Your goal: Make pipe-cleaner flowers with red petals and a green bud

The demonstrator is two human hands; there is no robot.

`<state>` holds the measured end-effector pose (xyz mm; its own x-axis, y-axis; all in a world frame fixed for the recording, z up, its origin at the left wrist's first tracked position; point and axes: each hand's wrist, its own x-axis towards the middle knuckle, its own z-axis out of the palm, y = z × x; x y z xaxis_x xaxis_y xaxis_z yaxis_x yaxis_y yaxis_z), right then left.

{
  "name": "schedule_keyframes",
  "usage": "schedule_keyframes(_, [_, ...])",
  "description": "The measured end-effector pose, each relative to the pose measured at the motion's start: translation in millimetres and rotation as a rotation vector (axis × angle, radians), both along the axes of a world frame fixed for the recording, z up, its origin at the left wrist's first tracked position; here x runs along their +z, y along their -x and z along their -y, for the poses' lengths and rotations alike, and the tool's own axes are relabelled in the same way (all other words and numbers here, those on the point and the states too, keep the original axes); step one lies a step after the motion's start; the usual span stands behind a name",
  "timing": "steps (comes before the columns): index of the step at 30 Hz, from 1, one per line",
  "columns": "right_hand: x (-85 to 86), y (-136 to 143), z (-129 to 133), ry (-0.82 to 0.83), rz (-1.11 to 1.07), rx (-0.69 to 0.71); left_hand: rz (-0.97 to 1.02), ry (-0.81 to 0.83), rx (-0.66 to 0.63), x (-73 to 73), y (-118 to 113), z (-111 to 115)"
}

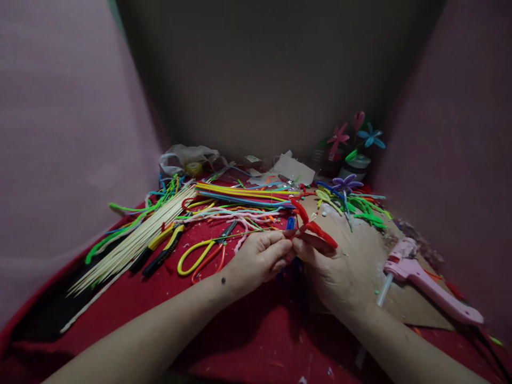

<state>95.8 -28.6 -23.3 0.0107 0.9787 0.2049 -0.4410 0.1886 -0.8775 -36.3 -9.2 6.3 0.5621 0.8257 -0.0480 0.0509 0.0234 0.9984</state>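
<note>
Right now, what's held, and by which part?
A red fuzzy piece: the left hand and right hand pinch it at its near end; exact contact points are hidden.

Clear plastic bag (195, 153) — white paper (296, 169)

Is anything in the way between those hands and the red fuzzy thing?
Nothing I can see: the right hand holds the red fuzzy thing, and the left hand pinches right at its end.
</note>
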Motion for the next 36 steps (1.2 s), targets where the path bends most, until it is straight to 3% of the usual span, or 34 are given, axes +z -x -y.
schedule_keyframes(5, [3.2, -2.0, 2.4, -0.028, 0.095, -0.106, -0.335, -0.684, 0.145, -10.1, 2.4, 3.3])
schedule_keyframes(9, [-2.2, -6.6, 4.9, -0.013, 0.214, -0.162, -0.434, -0.842, 0.176, -18.6, 4.3, 3.3])
schedule_keyframes(12, [-3.4, -8.8, 6.8, -0.068, 0.339, -0.207, -0.320, -0.752, 0.168, -17.7, 2.7, 2.1])
schedule_keyframes(14, [0.2, -8.4, 7.7, -0.108, 0.363, -0.209, -0.209, -0.592, 0.157, -15.3, 1.1, 0.9])
schedule_keyframes(19, [12.4, -1.8, 8.1, -0.133, 0.242, -0.126, -0.017, -0.208, 0.092, -13.3, 0.9, -4.4])
schedule_keyframes(27, [6.7, -1.3, 3.3, -0.043, 0.193, -0.122, 0.084, 0.004, 0.002, -13.1, 6.2, -10.9])
schedule_keyframes(31, [6.8, -3.2, 1.7, -0.071, 0.201, -0.019, 0.189, 0.177, -0.070, -12.4, 6.0, -11.1])
schedule_keyframes(36, [6.0, -8.7, 2.2, -0.097, 0.214, -0.007, 0.111, 0.115, -0.060, -6.3, 3.4, -7.6])
